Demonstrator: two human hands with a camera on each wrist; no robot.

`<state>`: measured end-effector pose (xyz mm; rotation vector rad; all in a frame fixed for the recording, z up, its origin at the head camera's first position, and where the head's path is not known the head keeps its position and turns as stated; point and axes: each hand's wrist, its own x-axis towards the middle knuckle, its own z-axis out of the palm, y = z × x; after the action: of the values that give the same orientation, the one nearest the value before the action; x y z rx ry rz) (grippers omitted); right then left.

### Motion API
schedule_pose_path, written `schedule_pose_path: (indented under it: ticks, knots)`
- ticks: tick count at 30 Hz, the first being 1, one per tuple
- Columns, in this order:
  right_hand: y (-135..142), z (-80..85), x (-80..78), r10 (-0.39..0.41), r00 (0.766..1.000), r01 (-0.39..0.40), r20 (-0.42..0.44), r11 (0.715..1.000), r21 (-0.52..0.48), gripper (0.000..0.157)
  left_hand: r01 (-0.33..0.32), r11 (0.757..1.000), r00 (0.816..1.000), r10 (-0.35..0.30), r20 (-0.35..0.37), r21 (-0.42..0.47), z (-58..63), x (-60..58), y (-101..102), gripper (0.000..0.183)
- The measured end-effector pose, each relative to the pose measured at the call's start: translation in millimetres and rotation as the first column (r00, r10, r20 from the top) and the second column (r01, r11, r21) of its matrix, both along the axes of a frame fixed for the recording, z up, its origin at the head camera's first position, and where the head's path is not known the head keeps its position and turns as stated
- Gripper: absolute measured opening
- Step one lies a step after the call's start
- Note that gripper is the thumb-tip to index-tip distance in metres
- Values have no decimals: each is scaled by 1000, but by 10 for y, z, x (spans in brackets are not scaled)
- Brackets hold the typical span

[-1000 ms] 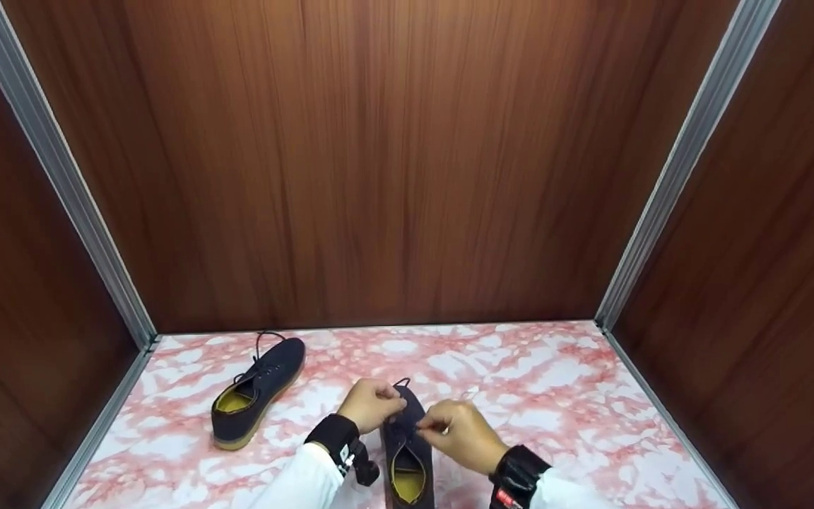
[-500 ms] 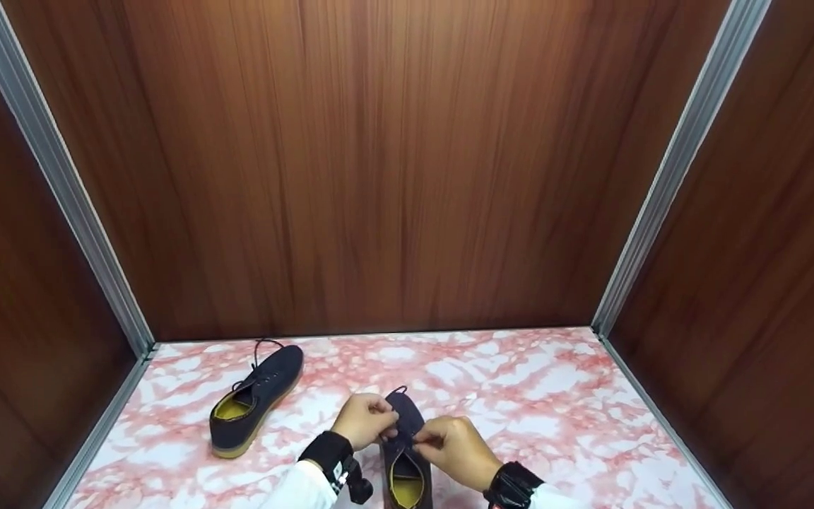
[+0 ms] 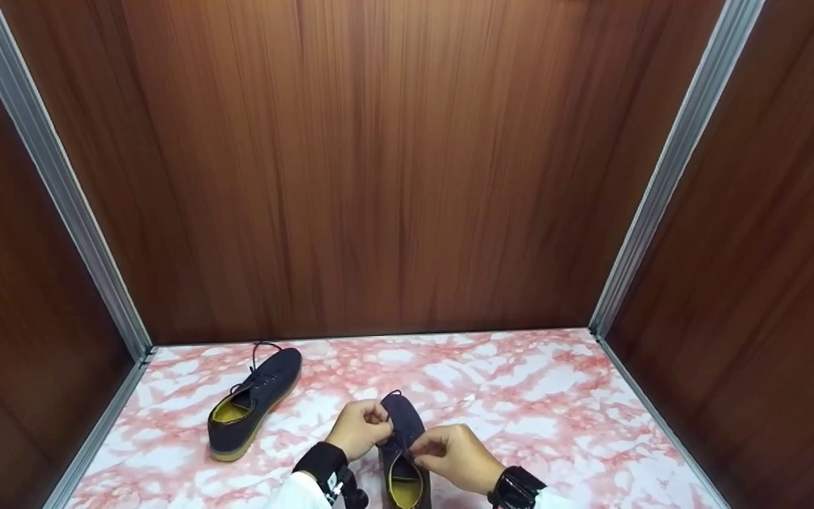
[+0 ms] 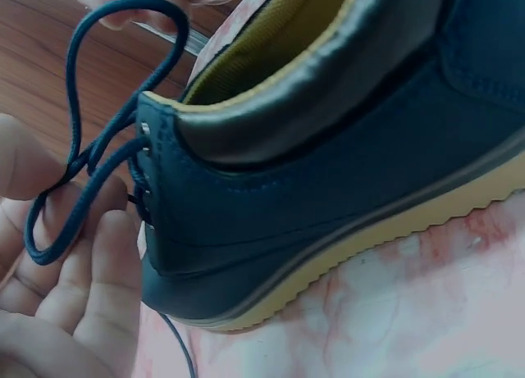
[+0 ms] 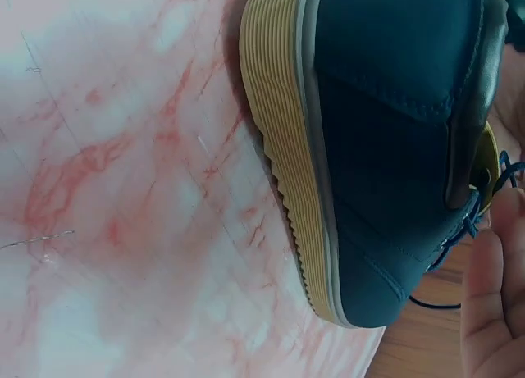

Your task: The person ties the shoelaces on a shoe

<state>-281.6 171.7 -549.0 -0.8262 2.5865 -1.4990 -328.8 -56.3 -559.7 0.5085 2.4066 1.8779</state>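
Note:
A dark navy shoe [image 3: 401,413] with a yellow lining stands on the pink-and-white surface, its toe pointing away from me. On its left side my left hand [image 3: 359,430] pinches a loop of the dark shoelace [image 4: 72,91] between thumb and fingers. From the right, my right hand [image 3: 460,458] pinches the lace too, just above the shoe's opening. Seen from the left wrist, the lace forms a tall loop between both hands, in front of the eyelets [image 4: 146,140]. A thin lace end [image 4: 179,341] hangs down by the shoe's toe.
A matching navy shoe [image 3: 276,378] sits to the left, with its lace [image 3: 254,353] loose at the side. Brown wood-grain panels [image 3: 379,177] rise at the back and both sides, framed by grey metal rails [image 3: 633,240].
Both hands keep their pinch on the lace. The right hand has come slightly nearer the shoe's opening, and the left has drawn a little to the left. The head view has shifted slightly.

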Motion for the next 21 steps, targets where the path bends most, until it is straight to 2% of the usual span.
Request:
schedule_pose_path:
  ticks: [7, 14, 21]
  knots:
    - [62, -65, -46, -14, 1000, 15, -6, 1000, 19, 6, -32, 999, 999, 32, -18, -4, -99, 51, -57, 10]
    - [223, -75, -186, -79, 995, 78, 67, 997, 17, 8, -34, 999, 999, 34, -24, -4, -110, 45, -20, 12]
    - [355, -58, -368, -169, 979, 165, 112, 985, 44, 9, -27, 998, 999, 25, 38, 58, -125, 18, 20, 13]
